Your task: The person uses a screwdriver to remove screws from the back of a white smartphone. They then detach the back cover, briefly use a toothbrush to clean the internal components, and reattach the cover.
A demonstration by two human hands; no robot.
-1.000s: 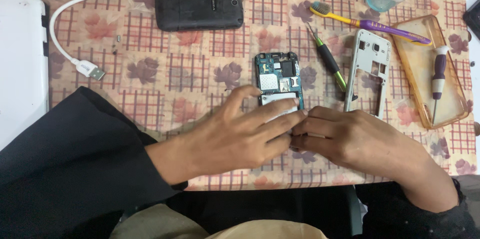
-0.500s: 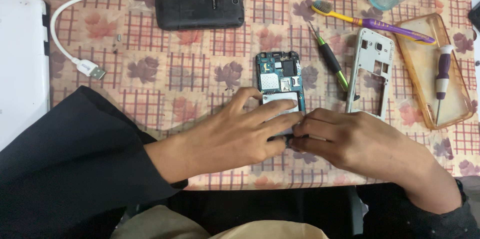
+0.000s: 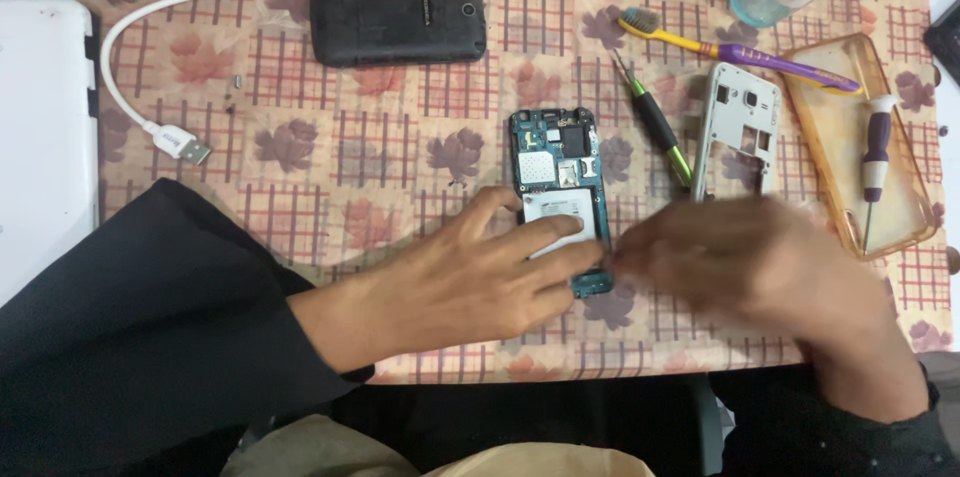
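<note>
Opened phone (image 3: pixel 556 162) lies mid-table on the patterned cloth (image 3: pixel 400 167). Left hand (image 3: pixel 470 282) rests on its near half, fingers spread flat. Right hand (image 3: pixel 760 272), blurred, sits just right of it; grip cannot be told.

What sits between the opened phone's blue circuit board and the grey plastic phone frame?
In the head view, a green-and-black screwdriver lies between the blue circuit board and the grey plastic phone frame.
</note>
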